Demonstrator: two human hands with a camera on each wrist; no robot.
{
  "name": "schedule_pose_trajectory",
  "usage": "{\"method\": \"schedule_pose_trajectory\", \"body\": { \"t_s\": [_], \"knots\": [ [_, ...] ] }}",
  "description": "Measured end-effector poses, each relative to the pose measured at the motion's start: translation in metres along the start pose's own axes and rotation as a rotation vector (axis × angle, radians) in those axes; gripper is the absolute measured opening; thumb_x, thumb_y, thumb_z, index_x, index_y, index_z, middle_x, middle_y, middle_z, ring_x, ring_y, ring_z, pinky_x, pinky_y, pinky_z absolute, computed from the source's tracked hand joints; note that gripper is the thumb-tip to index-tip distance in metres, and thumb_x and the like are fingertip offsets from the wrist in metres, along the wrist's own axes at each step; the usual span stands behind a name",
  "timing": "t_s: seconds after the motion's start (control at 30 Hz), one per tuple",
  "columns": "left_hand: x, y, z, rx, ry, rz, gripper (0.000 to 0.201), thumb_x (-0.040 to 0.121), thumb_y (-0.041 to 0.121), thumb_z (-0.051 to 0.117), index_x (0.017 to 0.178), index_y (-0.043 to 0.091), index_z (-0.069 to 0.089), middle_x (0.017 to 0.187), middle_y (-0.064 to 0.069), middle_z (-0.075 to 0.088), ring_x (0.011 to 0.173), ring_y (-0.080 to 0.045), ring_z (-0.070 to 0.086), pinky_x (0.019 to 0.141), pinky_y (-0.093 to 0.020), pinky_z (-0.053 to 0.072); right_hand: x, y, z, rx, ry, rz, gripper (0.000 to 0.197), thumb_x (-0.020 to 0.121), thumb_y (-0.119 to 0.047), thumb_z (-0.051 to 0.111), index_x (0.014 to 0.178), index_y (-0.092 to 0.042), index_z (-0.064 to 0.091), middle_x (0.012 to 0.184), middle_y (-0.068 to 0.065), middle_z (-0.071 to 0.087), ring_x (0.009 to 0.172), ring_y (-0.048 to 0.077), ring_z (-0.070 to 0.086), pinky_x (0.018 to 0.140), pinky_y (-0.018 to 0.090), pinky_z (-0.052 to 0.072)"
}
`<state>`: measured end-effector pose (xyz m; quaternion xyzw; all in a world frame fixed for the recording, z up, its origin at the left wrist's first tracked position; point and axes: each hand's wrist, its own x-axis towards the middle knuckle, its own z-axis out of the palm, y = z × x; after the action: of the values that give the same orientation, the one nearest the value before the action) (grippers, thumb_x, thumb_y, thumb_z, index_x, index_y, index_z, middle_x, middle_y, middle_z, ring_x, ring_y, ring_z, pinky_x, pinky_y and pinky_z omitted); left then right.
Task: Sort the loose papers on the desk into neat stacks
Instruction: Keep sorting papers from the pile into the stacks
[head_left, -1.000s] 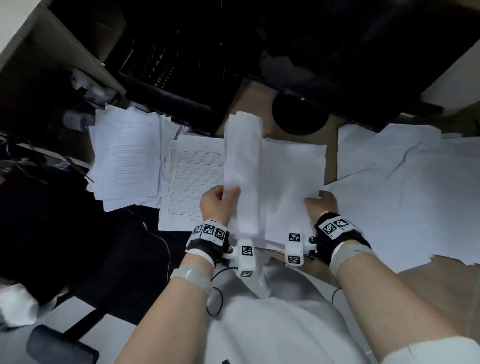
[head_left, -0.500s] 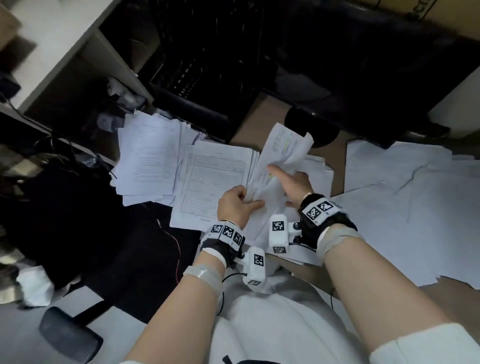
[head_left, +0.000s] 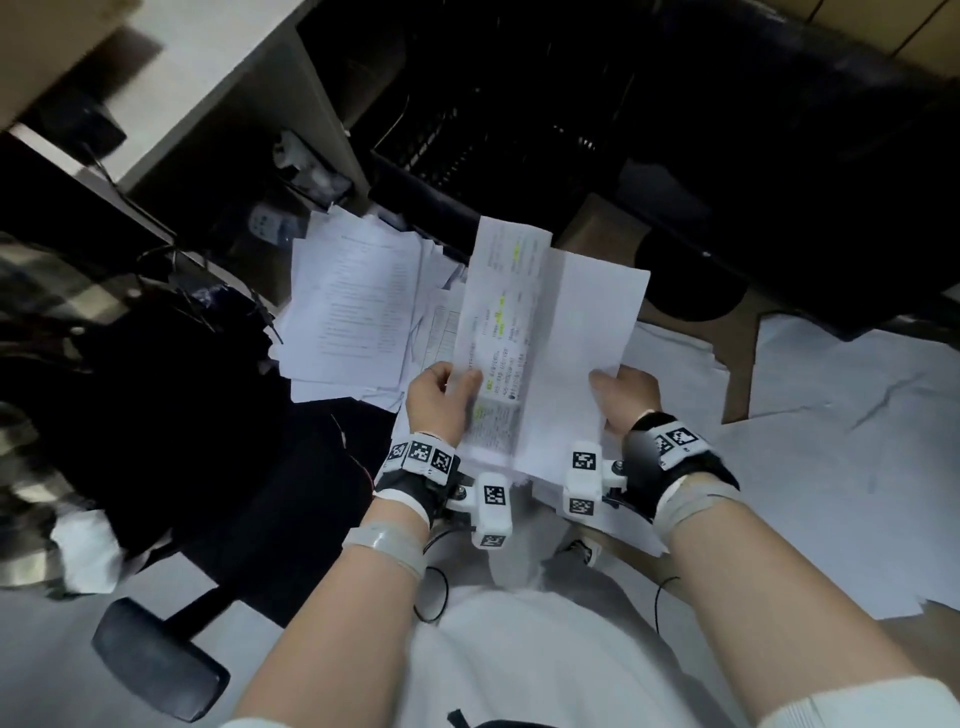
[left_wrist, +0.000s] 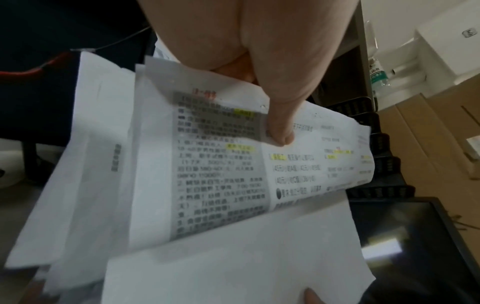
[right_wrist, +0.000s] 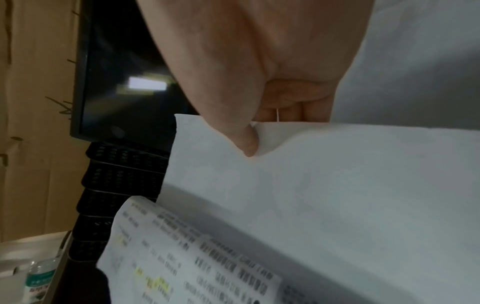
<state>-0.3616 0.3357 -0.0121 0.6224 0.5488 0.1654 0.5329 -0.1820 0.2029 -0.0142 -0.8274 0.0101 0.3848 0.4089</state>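
Note:
I hold a bundle of papers up above the desk edge. My left hand (head_left: 441, 400) pinches a printed sheet with yellow highlights (head_left: 498, 332), thumb on its face; the same printed sheet (left_wrist: 221, 164) fills the left wrist view under my left hand (left_wrist: 280, 133). My right hand (head_left: 626, 397) pinches a blank white sheet (head_left: 582, 353) at its right edge; in the right wrist view the thumb of my right hand (right_wrist: 246, 142) presses on the blank sheet (right_wrist: 324, 185). A printed stack (head_left: 358, 306) lies on the desk at the left. Loose white sheets (head_left: 831, 457) cover the desk at the right.
A dark monitor with a round base (head_left: 691, 280) stands behind the papers. A black mesh tray (head_left: 467, 135) sits at the back. A shelf unit (head_left: 234, 104) rises at the far left. A black chair (head_left: 156, 660) stands below left.
The papers have been lifted and opened out: my right hand moved from the middle of the sheets to the right edge, and the printed sheet now stands up straight in my left hand.

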Motion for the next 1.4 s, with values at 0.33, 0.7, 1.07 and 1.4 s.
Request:
{"method": "schedule_pose_trajectory", "body": {
  "t_s": [0.33,0.7,1.07,1.4],
  "knots": [
    [0.041,-0.043,-0.092,0.057,0.238,-0.146,0.018,0.09,0.025,0.071,0.081,0.009,0.069,0.074,0.002,0.068,0.067,-0.014,0.061,0.059,-0.016,0.048,-0.014,-0.02,0.101,-0.155,-0.162,0.026,0.014,0.08,-0.014,0.063,0.07,-0.009,0.071,0.078,0.01,0.074,0.075,0.03,0.071,0.07,0.039,0.06],
    [0.052,-0.047,-0.077,0.029,0.046,-0.163,0.012,0.089,0.025,0.071,0.086,0.014,0.071,0.087,-0.001,0.075,0.081,-0.019,0.071,0.079,-0.035,0.059,-0.002,0.004,0.1,-0.188,0.001,0.108,0.016,0.087,-0.007,0.052,0.09,-0.007,0.067,0.093,0.008,0.067,0.089,0.031,0.065,0.073,0.026,0.044],
    [-0.021,-0.004,0.087,0.085,-0.178,-0.17,0.016,0.086,0.024,0.071,0.094,0.011,0.074,0.092,-0.002,0.076,0.086,-0.02,0.073,0.079,-0.037,0.06,0.016,0.091,-0.088,-0.131,0.286,0.292,0.031,0.097,-0.002,0.044,0.123,0.004,0.061,0.129,0.019,0.061,0.118,0.035,0.057,0.094,0.03,0.042],
    [-0.06,0.012,0.095,-0.136,-0.234,-0.214,0.016,0.092,0.018,0.07,0.1,0.005,0.072,0.096,-0.009,0.077,0.091,-0.026,0.074,0.082,-0.042,0.06,0.024,0.069,-0.081,0.075,0.041,0.119,0.061,0.09,-0.025,0.066,0.145,-0.014,0.041,0.149,0.008,0.043,0.133,0.027,0.044,0.1,0.03,0.037]
  ]
}}
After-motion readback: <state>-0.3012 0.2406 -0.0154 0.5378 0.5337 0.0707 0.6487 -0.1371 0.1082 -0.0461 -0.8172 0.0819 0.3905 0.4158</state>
